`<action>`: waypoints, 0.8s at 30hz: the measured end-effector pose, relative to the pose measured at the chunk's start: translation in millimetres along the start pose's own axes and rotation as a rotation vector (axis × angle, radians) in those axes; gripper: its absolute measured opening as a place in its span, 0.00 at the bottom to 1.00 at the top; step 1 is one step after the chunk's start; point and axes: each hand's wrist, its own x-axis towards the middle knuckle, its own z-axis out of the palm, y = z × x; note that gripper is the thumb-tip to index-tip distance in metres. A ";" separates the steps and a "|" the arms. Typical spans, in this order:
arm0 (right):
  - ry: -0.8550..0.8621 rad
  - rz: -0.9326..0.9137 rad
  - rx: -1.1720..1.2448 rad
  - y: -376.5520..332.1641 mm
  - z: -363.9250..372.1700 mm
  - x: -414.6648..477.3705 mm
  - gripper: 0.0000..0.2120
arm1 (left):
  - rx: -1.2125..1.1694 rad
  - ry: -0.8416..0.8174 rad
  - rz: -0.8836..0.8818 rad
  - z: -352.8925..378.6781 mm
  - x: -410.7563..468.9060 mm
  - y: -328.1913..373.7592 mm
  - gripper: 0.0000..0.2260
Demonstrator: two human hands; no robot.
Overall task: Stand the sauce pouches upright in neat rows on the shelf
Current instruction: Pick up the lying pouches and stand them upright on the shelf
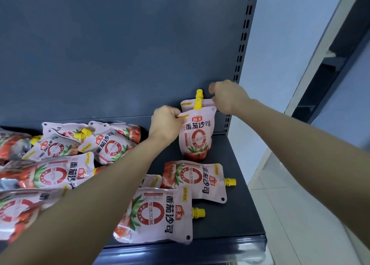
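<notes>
Head view, starting at the left: a jumble of tomato sauce pouches [60, 156] lies flat and overlapping on the dark shelf [236, 214], yellow spouts pointing every way. Nearer the middle, two more lie face up on their sides, one at the near edge [158, 214] and one just beyond it [196, 179], spouts to the right. None of these is stood up yet, so I judge the job barely begun.

Further right, at the far right corner, one pouch stands upright [197, 133] with a second [208, 102] tucked close behind it against the back panel [120, 54]. My left hand [166, 122] has its fingers pinched on the front pouch's top left corner. My right hand [228, 96] curls over the top right edge of the pair; whether those fingers actually clamp the rear pouch I cannot tell.

To do this well, I should press the base flat so the gusset spreads, square the label to the front, and line its spout with the one behind before easing off gently, since a soft pouch may slump.
</notes>
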 end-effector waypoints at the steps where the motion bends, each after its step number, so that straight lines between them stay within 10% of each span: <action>1: 0.012 0.011 0.002 0.3 -0.7 -2.9 0.11 | -0.007 0.004 0.001 1.1 -0.8 0.3 0.07; 13: 0.116 0.114 -0.022 -13.3 -3.8 -56.5 0.07 | 0.064 -0.054 0.175 -29.3 -27.0 -4.2 0.12; 24: -0.664 0.187 -0.045 -41.6 44.5 -114.8 0.34 | 0.327 -0.557 0.292 -72.8 -76.4 -46.8 0.12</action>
